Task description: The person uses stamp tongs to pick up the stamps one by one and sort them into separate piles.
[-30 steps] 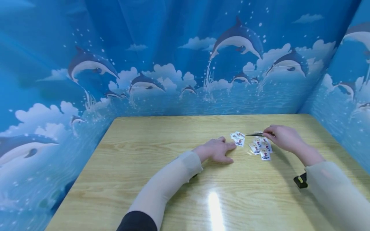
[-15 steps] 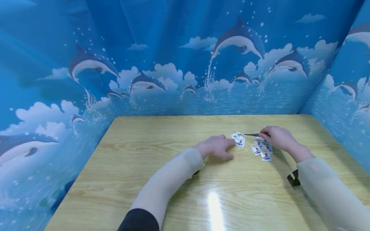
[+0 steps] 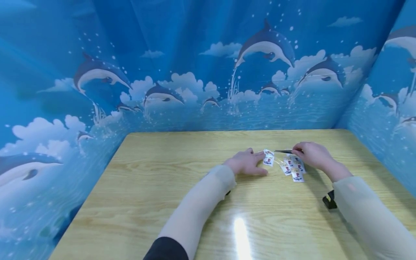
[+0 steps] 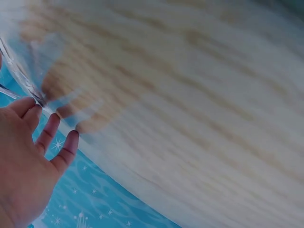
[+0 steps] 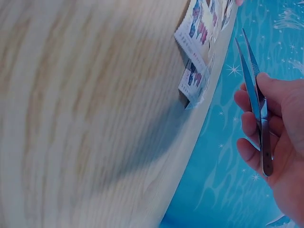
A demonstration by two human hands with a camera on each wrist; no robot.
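Stamps, white w/ small colored pics, lie on the bench btwn your two hands, just off the fingertips of your L hand. Can't tell how many overlap there, or if your fingers actually touch the edge. That hand comes in from the L, fingers extended & spread, thumb out toward you, gripping nothing; L wrist cam shows the fingertips down at the glossy surface w/ their reflection.

Second bunch sits a bit further R & slightly nearer you, several overlapping pcs, below & L of your R hand. R wrist cam gives toothed edges on these, & a couple of corners look lifted w/ dark shade underneath.

Your R hand pinches metal tweezers btwn thumb & fingers, pointing L. Prongs stand apart at the tips in R wrist view, nothing visible btwn them. Tips are just beside the R edge of the L group; can't tell re: contact from head cam. Tweezers' handle end is over by the top of the second bunch.

Further out: pale sleeves on both arms, black band near your L elbow, small black device under your R wrist. Bench is light wood grain w/ a bright glare streak toward you. Blue backdrop w/ dolphins & clouds stands behind & at the sides.
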